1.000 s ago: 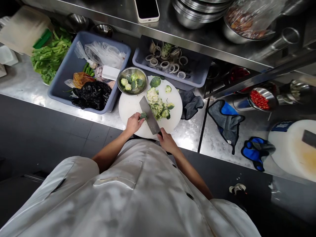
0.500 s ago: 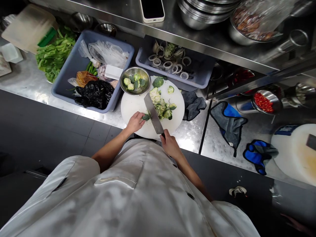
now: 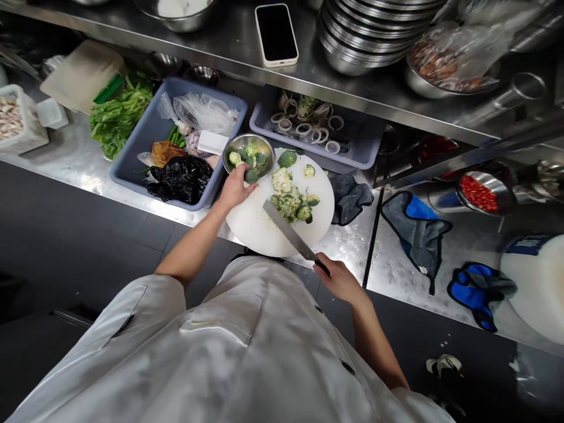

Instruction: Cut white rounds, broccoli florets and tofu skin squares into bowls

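White and round, the cutting board (image 3: 247,226) lies in front of the person, and the steel cleaver (image 3: 288,230) is above its near right part. The cleaver's long axis runs on a slant: the blade's end points away from the body and to the left, toward the board's middle, while the black handle (image 3: 322,267) reaches past the board's near right edge. The right hand (image 3: 341,279) is wrapped closed around that handle.

At the board's far left edge is a steel bowl (image 3: 259,144) with broccoli pieces (image 3: 250,150) in it. The left hand (image 3: 234,189) is at the bowl's near rim, thumb and fingers parted around a dark green floret (image 3: 251,176); whether they pinch it or have let go, I cannot tell.

Chopped broccoli (image 3: 288,202) is heaped on the board just beyond the blade, right of the board's middle. A domed broccoli crown (image 3: 287,158) sits near the board's far edge, and a small pale floret (image 3: 309,171) lies apart, to its right. Just beside the board's right edge is a crumpled grey cloth (image 3: 350,200).
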A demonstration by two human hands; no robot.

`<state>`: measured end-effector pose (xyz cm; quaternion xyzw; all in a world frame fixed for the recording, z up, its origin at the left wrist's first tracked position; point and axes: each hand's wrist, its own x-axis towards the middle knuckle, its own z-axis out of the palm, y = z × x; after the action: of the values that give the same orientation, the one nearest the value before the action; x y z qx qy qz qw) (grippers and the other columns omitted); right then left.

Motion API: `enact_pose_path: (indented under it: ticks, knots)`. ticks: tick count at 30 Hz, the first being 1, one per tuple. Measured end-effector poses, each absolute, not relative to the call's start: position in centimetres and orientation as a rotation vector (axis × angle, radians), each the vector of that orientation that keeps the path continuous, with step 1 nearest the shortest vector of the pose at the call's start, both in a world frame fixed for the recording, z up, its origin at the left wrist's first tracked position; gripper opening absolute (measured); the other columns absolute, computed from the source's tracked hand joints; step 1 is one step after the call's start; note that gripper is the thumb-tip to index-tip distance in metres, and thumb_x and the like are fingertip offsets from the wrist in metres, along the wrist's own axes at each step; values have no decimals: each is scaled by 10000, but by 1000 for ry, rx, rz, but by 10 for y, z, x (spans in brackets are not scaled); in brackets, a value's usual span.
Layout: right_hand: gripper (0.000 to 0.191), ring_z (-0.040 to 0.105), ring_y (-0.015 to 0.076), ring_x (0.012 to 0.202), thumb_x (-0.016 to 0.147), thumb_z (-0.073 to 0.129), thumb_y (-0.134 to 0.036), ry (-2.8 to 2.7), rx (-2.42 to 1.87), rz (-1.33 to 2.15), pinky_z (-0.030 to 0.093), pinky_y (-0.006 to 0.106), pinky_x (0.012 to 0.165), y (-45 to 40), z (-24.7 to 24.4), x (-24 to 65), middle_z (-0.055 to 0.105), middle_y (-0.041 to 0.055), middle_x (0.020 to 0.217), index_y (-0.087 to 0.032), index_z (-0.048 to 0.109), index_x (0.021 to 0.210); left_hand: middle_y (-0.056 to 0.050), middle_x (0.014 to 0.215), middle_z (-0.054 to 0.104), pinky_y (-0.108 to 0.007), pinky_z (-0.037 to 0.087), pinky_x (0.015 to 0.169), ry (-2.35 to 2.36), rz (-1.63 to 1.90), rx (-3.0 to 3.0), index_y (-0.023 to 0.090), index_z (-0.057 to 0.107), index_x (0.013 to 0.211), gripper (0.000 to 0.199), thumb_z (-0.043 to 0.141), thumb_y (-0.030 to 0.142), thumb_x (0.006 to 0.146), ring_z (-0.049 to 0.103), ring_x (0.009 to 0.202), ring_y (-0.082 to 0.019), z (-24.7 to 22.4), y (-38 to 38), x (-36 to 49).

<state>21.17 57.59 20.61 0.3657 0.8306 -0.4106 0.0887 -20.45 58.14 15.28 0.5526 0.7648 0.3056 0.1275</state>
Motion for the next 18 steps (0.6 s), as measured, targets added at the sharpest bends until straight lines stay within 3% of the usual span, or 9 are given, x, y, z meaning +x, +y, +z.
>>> enact_pose_path:
  ticks: [6,10,14,18]
  knots:
    - [241,653,227,889,1034,427,-372,2485,932,-1173,376,284,745,593,192,194,716,37,942,-265,624,1123,-102,1089,721,-382,520,972,2227,878,1668,138,640,1188,317,574,257,901,667,978,-241,192,637,-246]
    - [237,656,228,883,1050,426,-338,2508,1081,-972,360,274,715,592,193,171,724,49,938,-260,620,1163,-93,1090,705,-413,500,1015,1833,687,2000,147,689,1125,290,583,208,862,659,1022,-259,191,690,-183]
    - [307,668,229,832,1079,387,-358,2517,1054,-712,355,278,678,568,201,153,733,102,983,-256,591,1285,-148,1251,641,-465,463,1075,1707,455,2182,157,679,1218,456,695,169,762,605,1181,-323,167,753,-110]
    - [293,676,236,836,1076,413,-367,2489,995,-768,347,282,667,554,204,149,742,107,1030,-270,589,1289,-171,1115,655,-493,479,1041,1796,382,2033,141,698,963,316,740,67,658,618,1130,-355,152,790,-80]
